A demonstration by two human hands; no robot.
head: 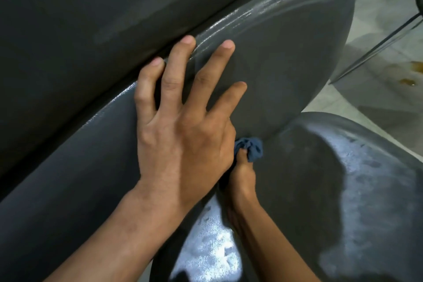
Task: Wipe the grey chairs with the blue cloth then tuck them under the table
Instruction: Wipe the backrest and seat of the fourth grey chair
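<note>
The left hand (180,121) lies flat, fingers spread, on the chair back (274,57). Just below it the right hand (242,181) pinches the bunched blue cloth (250,147) into the crease above the seat (320,190). With so little cloth showing, it will likely miss patches; the seat's wet sheen suggests streaks may dry on. A slipping left hand could let the chair shift. No containers show.

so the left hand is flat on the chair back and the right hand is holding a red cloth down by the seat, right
Not quite: the cloth is blue, not red. The head view shows the right hand gripping it bunched, low where the chair back meets the seat. The left hand does lie on the chair back with fingers spread.
</note>
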